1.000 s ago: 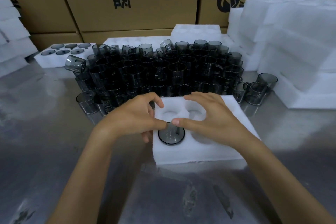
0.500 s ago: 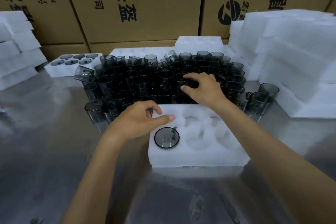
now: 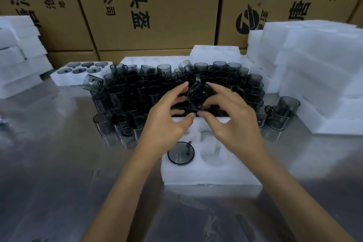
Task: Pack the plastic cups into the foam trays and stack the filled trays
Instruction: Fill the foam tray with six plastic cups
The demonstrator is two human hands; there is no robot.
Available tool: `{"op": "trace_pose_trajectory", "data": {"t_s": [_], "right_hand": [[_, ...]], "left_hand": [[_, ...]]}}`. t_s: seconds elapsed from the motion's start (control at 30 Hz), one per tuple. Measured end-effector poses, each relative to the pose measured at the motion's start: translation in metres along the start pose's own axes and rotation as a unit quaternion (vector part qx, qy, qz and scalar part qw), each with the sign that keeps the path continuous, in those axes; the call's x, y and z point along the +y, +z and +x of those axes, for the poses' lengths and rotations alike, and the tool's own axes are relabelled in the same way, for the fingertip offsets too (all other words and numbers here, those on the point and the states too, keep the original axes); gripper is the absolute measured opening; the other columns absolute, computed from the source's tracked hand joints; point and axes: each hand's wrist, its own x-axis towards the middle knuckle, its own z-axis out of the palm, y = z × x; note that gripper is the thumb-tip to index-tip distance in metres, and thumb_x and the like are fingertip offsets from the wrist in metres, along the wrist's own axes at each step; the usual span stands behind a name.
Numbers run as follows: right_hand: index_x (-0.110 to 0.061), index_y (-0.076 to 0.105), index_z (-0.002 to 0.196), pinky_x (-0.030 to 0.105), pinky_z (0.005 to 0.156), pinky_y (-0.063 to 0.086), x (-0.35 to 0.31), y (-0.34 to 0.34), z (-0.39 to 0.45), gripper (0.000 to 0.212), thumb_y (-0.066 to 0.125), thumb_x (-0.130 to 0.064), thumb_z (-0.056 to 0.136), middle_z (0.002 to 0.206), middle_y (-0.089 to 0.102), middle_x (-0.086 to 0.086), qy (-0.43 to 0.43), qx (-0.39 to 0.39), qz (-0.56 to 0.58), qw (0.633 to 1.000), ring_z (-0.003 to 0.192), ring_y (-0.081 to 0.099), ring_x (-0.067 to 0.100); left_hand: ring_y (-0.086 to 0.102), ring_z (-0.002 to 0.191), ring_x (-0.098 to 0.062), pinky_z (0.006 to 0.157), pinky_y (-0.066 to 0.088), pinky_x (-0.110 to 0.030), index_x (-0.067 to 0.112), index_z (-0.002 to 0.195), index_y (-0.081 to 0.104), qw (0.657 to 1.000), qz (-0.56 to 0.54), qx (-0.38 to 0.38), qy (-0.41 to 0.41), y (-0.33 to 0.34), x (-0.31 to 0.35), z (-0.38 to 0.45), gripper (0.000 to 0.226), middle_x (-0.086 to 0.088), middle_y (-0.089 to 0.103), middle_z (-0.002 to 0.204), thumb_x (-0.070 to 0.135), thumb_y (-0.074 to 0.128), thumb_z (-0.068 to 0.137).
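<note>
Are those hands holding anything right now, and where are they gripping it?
Yes: both the left hand and right hand hold one smoky plastic cup, fingertips pinching around its round rim.

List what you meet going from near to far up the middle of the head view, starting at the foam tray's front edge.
Foam tray → cup seated in the tray → cup held in both hands → crowd of loose cups → empty tray behind them → cardboard boxes.
</note>
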Motion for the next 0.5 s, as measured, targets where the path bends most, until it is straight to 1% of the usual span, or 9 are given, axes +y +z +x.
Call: {"op": "trace_pose_trajectory", "data": {"t_s": [0.07, 0.13, 0.2, 0.27, 0.37, 0.43, 0.5], "right_hand": [[-0.015, 0.062, 0.115, 0.023, 0.096, 0.048, -0.004, 0.001, -0.009, 0.036, 0.079, -0.015, 0.084, 0.134, 0.060, -0.005, -0.027, 0.020, -0.020, 0.999, 0.116, 0.060, 0.015], [-0.019, 0.052, 0.129, 0.021, 0.091, 0.048, -0.004, 0.001, -0.015, 0.055, 0.080, -0.015, 0.082, 0.130, 0.057, -0.011, -0.001, 0.027, -0.008, 1.000, 0.112, 0.060, 0.012], [-0.023, 0.046, 0.137, 0.017, 0.090, 0.046, -0.003, 0.000, -0.017, 0.065, 0.081, -0.017, 0.082, 0.131, 0.054, -0.015, 0.024, 0.022, 0.004, 0.999, 0.113, 0.058, 0.007], [-0.028, 0.042, 0.141, 0.015, 0.089, 0.046, -0.002, -0.003, -0.019, 0.070, 0.080, -0.021, 0.083, 0.131, 0.052, -0.020, 0.038, 0.006, 0.015, 0.999, 0.116, 0.056, 0.002], [-0.034, 0.047, 0.138, 0.015, 0.083, 0.046, 0.000, -0.011, -0.021, 0.065, 0.079, -0.032, 0.081, 0.126, 0.052, -0.023, 0.061, -0.028, 0.050, 0.996, 0.111, 0.057, 0.002], [-0.037, 0.053, 0.127, 0.015, 0.077, 0.046, 0.000, -0.017, -0.021, 0.058, 0.078, -0.046, 0.076, 0.117, 0.055, -0.021, 0.087, -0.052, 0.074, 0.992, 0.101, 0.059, 0.006], [-0.040, 0.055, 0.113, 0.017, 0.071, 0.047, 0.002, -0.024, -0.020, 0.054, 0.078, -0.059, 0.068, 0.105, 0.060, -0.019, 0.126, -0.082, 0.096, 0.984, 0.090, 0.060, 0.009]], "left_hand": [[0.053, 0.126, 0.002, 0.096, 0.048, -0.015, 0.031, 0.144, 0.049, 0.999, -0.005, -0.007, 0.035, 0.005, 0.003, -0.002, 0.066, 0.016, 0.056, 0.137, 0.004, 0.070, 0.089], [0.051, 0.129, 0.001, 0.101, 0.047, -0.019, 0.032, 0.143, 0.051, 0.999, -0.001, -0.008, 0.053, 0.008, 0.005, -0.005, 0.064, 0.016, 0.057, 0.137, 0.001, 0.068, 0.089], [0.051, 0.129, 0.001, 0.102, 0.046, -0.019, 0.032, 0.141, 0.052, 0.998, -0.001, -0.016, 0.056, 0.009, 0.008, -0.006, 0.064, 0.016, 0.057, 0.137, -0.001, 0.067, 0.089], [0.053, 0.127, -0.001, 0.101, 0.047, -0.019, 0.031, 0.141, 0.053, 0.999, -0.006, -0.029, 0.044, 0.009, 0.009, -0.006, 0.064, 0.015, 0.058, 0.135, -0.003, 0.066, 0.088], [0.058, 0.122, -0.005, 0.103, 0.048, -0.025, 0.027, 0.140, 0.054, 0.998, -0.018, -0.067, 0.013, 0.008, 0.013, -0.007, 0.063, 0.015, 0.063, 0.130, -0.004, 0.065, 0.086], [0.058, 0.121, -0.002, 0.106, 0.046, -0.028, 0.028, 0.138, 0.056, 0.994, -0.035, -0.106, -0.013, 0.006, 0.016, -0.008, 0.060, 0.018, 0.065, 0.126, -0.002, 0.066, 0.087], [0.056, 0.123, 0.001, 0.109, 0.043, -0.032, 0.031, 0.136, 0.056, 0.986, -0.044, -0.155, -0.042, 0.004, 0.019, -0.008, 0.054, 0.020, 0.066, 0.125, 0.006, 0.069, 0.090]]}}
